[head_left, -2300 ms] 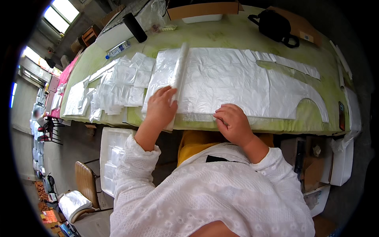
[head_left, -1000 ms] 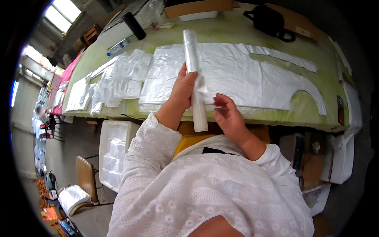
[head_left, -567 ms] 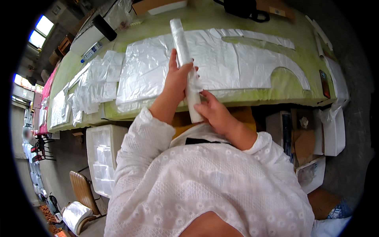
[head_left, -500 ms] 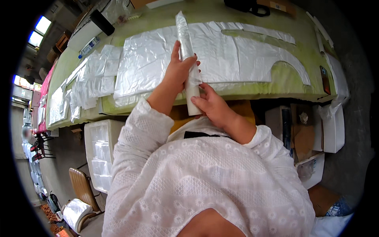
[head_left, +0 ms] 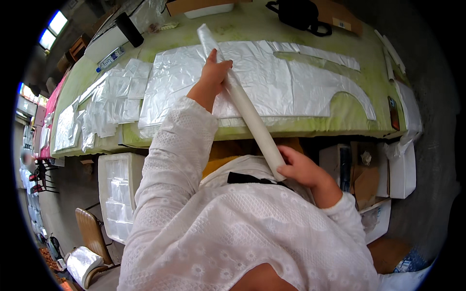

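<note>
A long white tube-shaped roll [head_left: 252, 114], wrapped in clear film toward its far end, slants from far left to near right in front of me. My left hand [head_left: 213, 75] is closed round its upper part, thumb up along it. The near end rests in my right hand [head_left: 302, 167], whose thumb and fingers grip it close to my waist. Under the roll, a stack of flat white plastic bags [head_left: 179, 82] with a curved cut-out at the right lies on the green-covered table [head_left: 194, 127].
Smaller plastic bags [head_left: 114, 92], a bottle [head_left: 110, 59] and a black cylinder [head_left: 129, 30] are on the left. A black bag [head_left: 297, 14] lies at the back and a phone [head_left: 393, 112] at the right edge. Below stand a white foam box [head_left: 103, 194] and a chair [head_left: 92, 233].
The roll has tilted, its near end swinging right and toward me. My right hand has moved right and nearer with it, and my hands are farther apart.
</note>
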`<state>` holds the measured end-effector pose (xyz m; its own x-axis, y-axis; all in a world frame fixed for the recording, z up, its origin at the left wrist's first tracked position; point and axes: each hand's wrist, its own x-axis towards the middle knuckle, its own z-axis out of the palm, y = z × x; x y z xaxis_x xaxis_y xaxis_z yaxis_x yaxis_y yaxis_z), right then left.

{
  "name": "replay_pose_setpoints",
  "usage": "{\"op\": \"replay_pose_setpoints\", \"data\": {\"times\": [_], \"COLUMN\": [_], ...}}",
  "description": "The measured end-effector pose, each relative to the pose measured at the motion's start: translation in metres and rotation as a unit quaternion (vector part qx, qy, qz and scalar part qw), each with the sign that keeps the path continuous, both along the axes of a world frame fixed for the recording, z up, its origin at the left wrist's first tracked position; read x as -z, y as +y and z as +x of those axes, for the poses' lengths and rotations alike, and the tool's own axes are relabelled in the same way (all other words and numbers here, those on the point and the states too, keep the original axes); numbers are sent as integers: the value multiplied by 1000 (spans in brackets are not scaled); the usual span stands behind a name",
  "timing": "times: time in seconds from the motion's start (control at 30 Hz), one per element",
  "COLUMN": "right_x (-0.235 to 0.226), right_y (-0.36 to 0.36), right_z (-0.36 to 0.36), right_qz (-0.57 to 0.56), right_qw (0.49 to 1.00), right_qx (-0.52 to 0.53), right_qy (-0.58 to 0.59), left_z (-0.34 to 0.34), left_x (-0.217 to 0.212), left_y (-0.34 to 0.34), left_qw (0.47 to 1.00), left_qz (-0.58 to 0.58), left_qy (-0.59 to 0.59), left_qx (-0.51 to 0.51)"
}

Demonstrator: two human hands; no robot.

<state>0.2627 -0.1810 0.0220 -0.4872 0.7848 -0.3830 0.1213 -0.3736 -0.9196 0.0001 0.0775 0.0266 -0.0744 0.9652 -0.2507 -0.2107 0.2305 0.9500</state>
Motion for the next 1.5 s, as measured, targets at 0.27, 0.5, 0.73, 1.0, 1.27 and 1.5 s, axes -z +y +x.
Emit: {"op": "replay_pose_setpoints", "data": {"times": [0.27,0.5,0.73,1.0,1.27,1.5], "right_x": [-2,-3,-29,-36,-19,-16], "right_y": [-36,-21,-52,60,97,114], "right_z": [9,18,69,12,31,20], "right_qz": [-96,-57,100,419,461,649], "right_qw": [971,994,970,810,744,591], "right_qx": [169,87,181,67,85,125], "right_qy": [137,-35,-132,-405,-475,-462], "left_z": [-2,-26,-27,-24,-43,-23], "left_x": [22,21,0,-10,-29,-16], "left_y": [38,32,-29,-84,-159,-198], "left_qw": [991,973,995,978,939,949], "left_qz": [8,-3,-48,-32,-123,-168], "left_qy": [-123,-212,-42,155,129,-4], "left_qx": [-55,-92,79,137,295,266]}}
